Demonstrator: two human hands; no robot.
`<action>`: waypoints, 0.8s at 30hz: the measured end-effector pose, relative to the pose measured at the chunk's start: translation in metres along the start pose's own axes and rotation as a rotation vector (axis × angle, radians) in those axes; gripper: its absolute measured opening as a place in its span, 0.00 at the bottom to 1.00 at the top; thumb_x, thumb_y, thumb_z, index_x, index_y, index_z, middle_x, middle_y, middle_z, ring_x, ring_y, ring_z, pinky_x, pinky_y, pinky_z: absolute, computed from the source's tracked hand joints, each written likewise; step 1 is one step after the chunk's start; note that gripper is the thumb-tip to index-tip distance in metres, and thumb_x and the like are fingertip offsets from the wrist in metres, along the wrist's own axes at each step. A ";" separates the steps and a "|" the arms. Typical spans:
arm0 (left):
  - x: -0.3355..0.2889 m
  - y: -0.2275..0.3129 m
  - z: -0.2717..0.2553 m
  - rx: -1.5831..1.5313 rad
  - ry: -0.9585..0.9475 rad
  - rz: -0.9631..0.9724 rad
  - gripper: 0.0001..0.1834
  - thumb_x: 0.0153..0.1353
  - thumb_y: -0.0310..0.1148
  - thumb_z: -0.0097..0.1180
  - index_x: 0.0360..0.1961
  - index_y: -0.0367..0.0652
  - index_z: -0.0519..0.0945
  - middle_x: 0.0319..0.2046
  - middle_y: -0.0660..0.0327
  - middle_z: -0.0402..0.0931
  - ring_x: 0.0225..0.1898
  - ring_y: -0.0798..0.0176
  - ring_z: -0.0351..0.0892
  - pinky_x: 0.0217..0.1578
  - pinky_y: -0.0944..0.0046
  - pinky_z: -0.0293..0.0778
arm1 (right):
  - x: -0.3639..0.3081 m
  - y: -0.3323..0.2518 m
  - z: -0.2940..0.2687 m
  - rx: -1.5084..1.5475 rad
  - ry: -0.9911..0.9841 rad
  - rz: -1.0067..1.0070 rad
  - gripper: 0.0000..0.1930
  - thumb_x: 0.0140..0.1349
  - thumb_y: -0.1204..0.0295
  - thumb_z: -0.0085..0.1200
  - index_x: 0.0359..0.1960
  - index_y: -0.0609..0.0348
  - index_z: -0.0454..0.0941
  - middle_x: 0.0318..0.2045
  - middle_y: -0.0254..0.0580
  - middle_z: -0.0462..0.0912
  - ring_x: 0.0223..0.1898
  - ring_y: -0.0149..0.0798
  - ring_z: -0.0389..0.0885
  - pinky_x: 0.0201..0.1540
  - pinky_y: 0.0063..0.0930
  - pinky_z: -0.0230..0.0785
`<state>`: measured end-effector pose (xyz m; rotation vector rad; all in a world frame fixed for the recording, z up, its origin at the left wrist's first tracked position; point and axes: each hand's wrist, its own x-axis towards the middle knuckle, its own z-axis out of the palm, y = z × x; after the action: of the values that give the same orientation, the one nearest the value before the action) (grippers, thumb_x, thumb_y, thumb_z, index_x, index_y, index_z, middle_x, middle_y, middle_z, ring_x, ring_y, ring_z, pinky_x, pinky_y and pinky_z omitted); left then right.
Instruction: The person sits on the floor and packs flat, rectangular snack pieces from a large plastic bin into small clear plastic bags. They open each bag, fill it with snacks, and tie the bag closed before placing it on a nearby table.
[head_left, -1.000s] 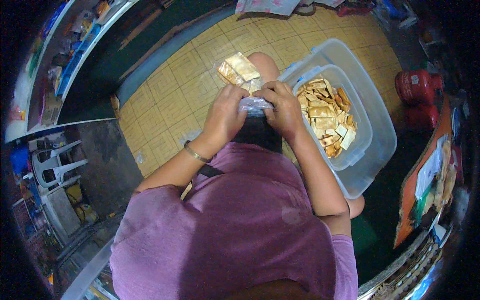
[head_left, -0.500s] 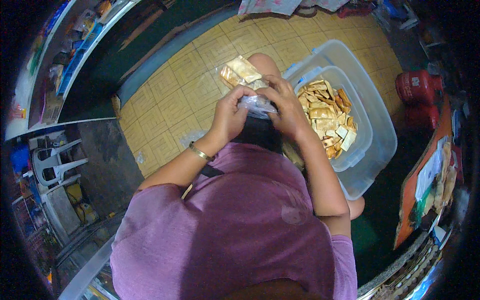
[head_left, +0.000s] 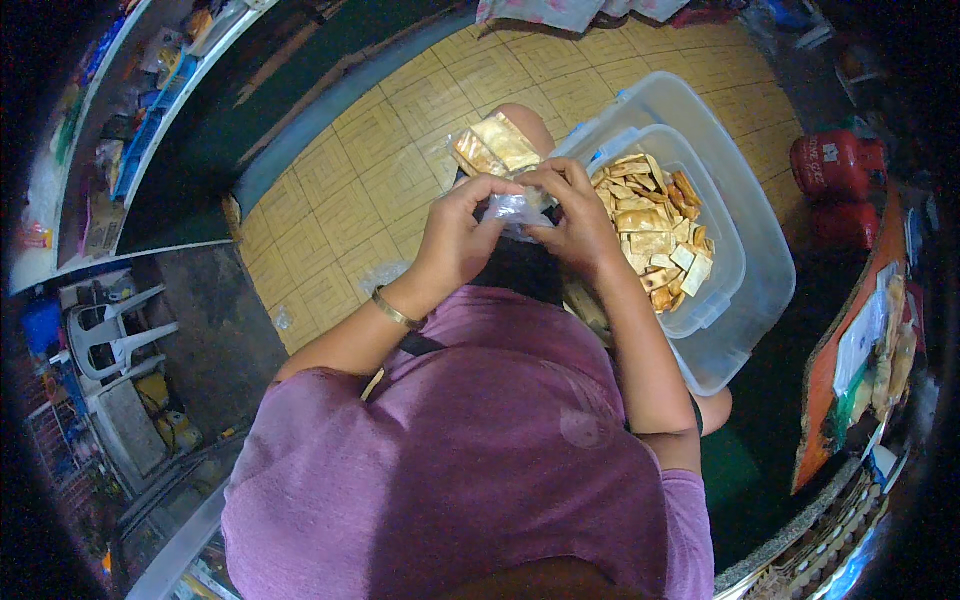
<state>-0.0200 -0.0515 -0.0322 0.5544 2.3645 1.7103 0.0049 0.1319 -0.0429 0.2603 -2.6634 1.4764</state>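
Note:
A clear plastic bag (head_left: 519, 210) with flat, golden-brown baked pieces (head_left: 497, 146) in its far end lies over my lap. My left hand (head_left: 462, 222) pinches the gathered plastic from the left, its thumb and forefinger near the middle of the bag. Opposite it, my right hand (head_left: 572, 216) grips the same plastic with bent fingers. The bag's near end is crumpled between both hands, and the fingertips partly hide it. Close to my right forearm, a heap of similar baked pieces (head_left: 650, 243) fills part of a translucent plastic tub (head_left: 735, 262).
The tub sits inside a larger translucent bin (head_left: 768, 290). Two red gas cylinders (head_left: 838, 167) stand at the far right. On the left are a white plastic chair (head_left: 112, 330) and a shelf with goods (head_left: 135, 150). Loose clear plastic (head_left: 384, 276) lies on the yellow tiled floor (head_left: 330, 215).
The filled end of the bag has shifted slightly right and looks more level. Both hands keep their grip on the plastic, with the right fingers bent a little differently.

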 end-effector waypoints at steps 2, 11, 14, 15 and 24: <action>0.000 0.001 0.001 -0.181 -0.024 -0.188 0.12 0.58 0.16 0.52 0.43 0.38 0.77 0.37 0.63 0.77 0.43 0.70 0.75 0.46 0.68 0.71 | 0.002 -0.003 0.000 -0.006 0.004 0.034 0.27 0.40 0.79 0.69 0.48 0.53 0.79 0.49 0.46 0.74 0.53 0.49 0.75 0.55 0.37 0.70; 0.003 -0.003 0.002 -0.002 0.014 -0.194 0.10 0.56 0.21 0.56 0.39 0.41 0.73 0.33 0.66 0.73 0.39 0.72 0.70 0.40 0.71 0.68 | 0.000 -0.007 0.005 -0.067 0.048 0.076 0.24 0.41 0.75 0.72 0.45 0.53 0.84 0.44 0.47 0.75 0.48 0.48 0.77 0.51 0.36 0.72; 0.005 0.002 -0.002 0.260 0.037 -0.102 0.12 0.52 0.20 0.57 0.38 0.41 0.73 0.31 0.61 0.72 0.38 0.64 0.73 0.39 0.67 0.69 | 0.001 -0.012 0.007 -0.068 0.056 0.051 0.23 0.42 0.74 0.72 0.45 0.53 0.84 0.43 0.51 0.74 0.46 0.52 0.78 0.49 0.38 0.73; 0.005 0.004 -0.003 0.340 0.058 0.034 0.13 0.51 0.20 0.57 0.38 0.41 0.73 0.31 0.59 0.72 0.38 0.60 0.73 0.39 0.64 0.70 | 0.001 -0.015 0.009 -0.068 0.055 0.058 0.23 0.42 0.75 0.71 0.45 0.54 0.84 0.43 0.51 0.74 0.45 0.52 0.77 0.49 0.38 0.73; 0.009 0.000 0.000 0.437 0.151 0.209 0.15 0.45 0.19 0.56 0.37 0.40 0.75 0.33 0.52 0.73 0.37 0.47 0.74 0.39 0.55 0.72 | 0.002 -0.017 0.000 -0.060 0.015 0.049 0.25 0.43 0.83 0.64 0.48 0.55 0.82 0.44 0.49 0.74 0.48 0.51 0.76 0.50 0.37 0.71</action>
<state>-0.0278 -0.0478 -0.0315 0.7854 2.9028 1.3431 0.0066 0.1230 -0.0284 0.1795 -2.7156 1.4025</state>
